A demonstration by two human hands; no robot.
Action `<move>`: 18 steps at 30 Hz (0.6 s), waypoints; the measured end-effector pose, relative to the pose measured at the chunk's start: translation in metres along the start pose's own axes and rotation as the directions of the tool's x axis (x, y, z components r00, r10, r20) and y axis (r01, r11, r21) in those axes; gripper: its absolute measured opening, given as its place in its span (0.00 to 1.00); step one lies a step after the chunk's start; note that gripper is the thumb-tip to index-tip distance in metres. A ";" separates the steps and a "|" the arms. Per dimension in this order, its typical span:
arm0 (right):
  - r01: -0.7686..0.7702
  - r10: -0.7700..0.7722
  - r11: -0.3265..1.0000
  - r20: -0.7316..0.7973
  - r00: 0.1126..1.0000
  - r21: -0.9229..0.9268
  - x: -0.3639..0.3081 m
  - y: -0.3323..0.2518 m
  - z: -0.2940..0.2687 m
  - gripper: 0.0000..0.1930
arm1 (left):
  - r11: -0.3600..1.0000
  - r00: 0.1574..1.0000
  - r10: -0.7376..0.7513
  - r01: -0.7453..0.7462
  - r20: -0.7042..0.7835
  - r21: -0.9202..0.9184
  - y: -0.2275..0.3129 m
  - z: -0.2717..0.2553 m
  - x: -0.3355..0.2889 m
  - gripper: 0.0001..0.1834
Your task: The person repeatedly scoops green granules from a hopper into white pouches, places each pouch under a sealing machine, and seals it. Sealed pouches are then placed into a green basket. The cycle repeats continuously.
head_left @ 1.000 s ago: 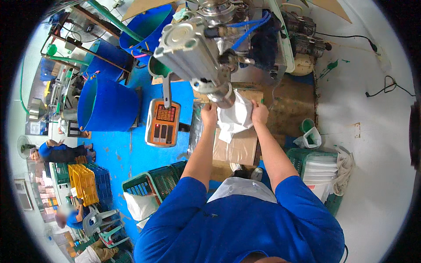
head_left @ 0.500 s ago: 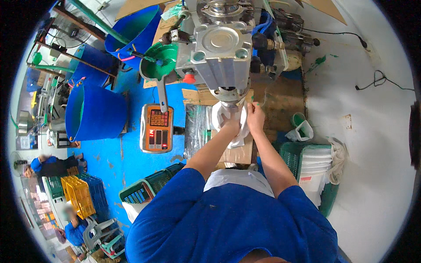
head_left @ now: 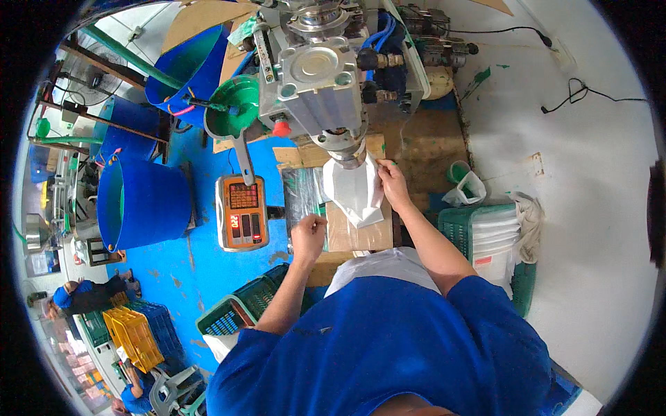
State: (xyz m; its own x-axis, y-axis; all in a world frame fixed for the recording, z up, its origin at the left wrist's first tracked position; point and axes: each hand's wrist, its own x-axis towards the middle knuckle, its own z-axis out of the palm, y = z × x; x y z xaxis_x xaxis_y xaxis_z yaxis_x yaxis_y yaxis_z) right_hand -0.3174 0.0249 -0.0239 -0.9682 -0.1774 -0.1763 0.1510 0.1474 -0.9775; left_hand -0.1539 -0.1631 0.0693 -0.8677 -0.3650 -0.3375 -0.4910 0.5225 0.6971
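One grip engaged: the right hand looks pinched closed on the right edge of the white bag, which sits just left of that grip, under a steel nozzle. The left hand, lower left of it, is half-curled, apart from the bag; can't tell whether its fingertips hold anything. Below the bag: taped cardboard; farther left, an orange scale. Likely step: holding bag at nozzle. Next move probably calls for a steady bag mouth. Hidden: mouth, contents. Machine top cut off.
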 end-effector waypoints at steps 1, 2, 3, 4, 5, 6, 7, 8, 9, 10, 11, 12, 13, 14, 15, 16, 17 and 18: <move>0.061 -0.062 0.997 -0.026 0.998 -0.038 0.000 0.001 0.000 0.11 | 0.984 1.000 -0.025 0.026 0.007 -0.174 -0.007 0.006 -0.001 0.13; 0.043 -0.043 0.999 -0.013 0.999 -0.034 0.001 0.003 0.000 0.11 | 0.936 0.996 -0.082 0.089 0.036 -0.341 -0.012 0.015 -0.002 0.15; 0.039 -0.040 0.999 -0.021 0.999 -0.031 0.001 0.004 0.000 0.11 | 0.842 0.977 -0.189 0.215 0.103 -0.495 -0.017 0.023 -0.003 0.17; 0.032 -0.033 0.999 -0.029 0.999 -0.029 0.002 0.006 0.000 0.11 | 0.846 0.992 -0.116 0.119 0.038 -0.520 -0.020 0.030 0.000 0.19; 0.016 -0.017 1.000 -0.032 0.999 -0.021 0.003 0.006 0.000 0.11 | 0.835 0.995 -0.096 0.079 -0.003 -0.544 -0.022 0.037 0.003 0.21; 0.005 -0.005 1.000 -0.037 0.999 -0.012 0.003 0.006 0.001 0.11 | 0.802 0.996 -0.083 0.054 -0.021 -0.595 -0.023 0.042 0.007 0.23; 0.001 -0.001 1.000 -0.045 0.999 -0.003 0.003 0.006 0.002 0.11 | 0.823 0.996 -0.056 0.007 -0.069 -0.568 -0.025 0.045 0.009 0.24; -0.006 0.006 1.000 -0.064 0.998 0.006 0.002 0.004 0.003 0.11 | 0.823 0.995 -0.037 -0.020 -0.088 -0.568 -0.025 0.047 0.012 0.25; -0.012 0.014 0.999 -0.051 0.999 0.037 0.001 0.001 0.004 0.12 | 0.824 0.995 -0.013 -0.046 -0.100 -0.565 -0.026 0.047 0.014 0.27; -0.037 0.042 0.997 -0.070 0.997 0.075 -0.001 -0.003 0.005 0.13 | 0.794 0.991 0.064 -0.124 -0.121 -0.596 -0.026 0.046 0.016 0.28; -0.003 0.005 1.000 -0.053 0.999 0.028 -0.002 -0.007 0.006 0.13 | 0.763 0.996 0.066 -0.092 -0.064 -0.640 -0.026 0.044 0.019 0.31; -0.010 0.008 0.999 -0.055 0.998 -0.039 -0.002 -0.011 0.004 0.13 | 0.670 0.999 0.039 -0.028 -0.002 -0.742 -0.026 0.043 0.022 0.33; -0.052 0.052 0.993 0.006 0.999 0.110 -0.005 -0.014 0.000 0.13 | 0.749 0.998 0.050 -0.016 0.032 -0.663 -0.025 0.041 0.025 0.34; -0.093 0.092 0.995 0.034 0.995 0.036 -0.005 -0.017 -0.008 0.16 | 0.745 0.999 0.004 0.021 0.035 -0.667 -0.026 0.042 0.026 0.33; 0.011 -0.013 0.999 -0.040 0.999 -0.053 -0.009 -0.019 -0.016 0.16 | 0.754 1.000 -0.018 -0.001 -0.022 -0.656 -0.027 0.042 0.026 0.32; 0.072 -0.085 0.984 -0.073 0.994 -0.163 -0.012 -0.020 -0.030 0.17 | 0.771 0.995 -0.054 -0.012 -0.083 -0.636 -0.030 0.043 0.024 0.29; 0.066 -0.086 0.989 -0.162 0.983 -0.130 -0.014 -0.018 -0.053 0.16 | 0.756 0.988 -0.083 -0.026 -0.134 -0.655 -0.034 0.045 0.018 0.23; 0.041 -0.062 0.995 -0.230 0.971 -0.096 -0.016 -0.015 -0.077 0.16 | 0.734 0.976 -0.175 0.043 -0.128 -0.678 -0.039 0.047 0.013 0.19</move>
State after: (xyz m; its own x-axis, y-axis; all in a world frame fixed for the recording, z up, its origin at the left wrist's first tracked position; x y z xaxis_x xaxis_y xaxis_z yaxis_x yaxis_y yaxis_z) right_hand -0.3195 0.1000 0.0022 -0.9956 0.0424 -0.0837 0.0913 0.2324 -0.9683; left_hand -0.1498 -0.1523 0.0079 -0.7512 -0.5463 -0.3705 -0.3446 -0.1543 0.9260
